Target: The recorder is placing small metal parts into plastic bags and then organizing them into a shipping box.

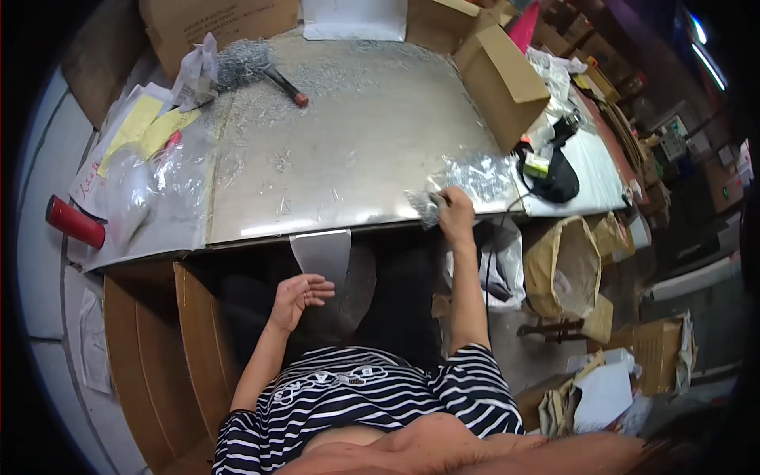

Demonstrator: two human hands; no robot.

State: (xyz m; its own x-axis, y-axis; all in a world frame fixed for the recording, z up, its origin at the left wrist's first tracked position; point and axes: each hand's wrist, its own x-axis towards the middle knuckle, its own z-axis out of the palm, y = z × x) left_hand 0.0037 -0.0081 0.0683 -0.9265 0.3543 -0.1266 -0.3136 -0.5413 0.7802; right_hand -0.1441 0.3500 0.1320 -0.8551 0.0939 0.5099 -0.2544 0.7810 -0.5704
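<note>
Near the table's front edge, my right hand is closed on a small crinkled silvery-clear plastic packet; its contents are too small to make out. Just beyond that hand spreads a heap of similar shiny clear packets. My left hand hovers over my lap with its fingers stretched out and nothing in it. A white panel juts from under the table edge, just above the left hand. Both hands work beside a metal-topped table.
A silvery pile and a dark handle with a red end lie far left. A red cylinder rests at the left. An open cardboard box and a black pouch are at right. Below stands a lined brown bin.
</note>
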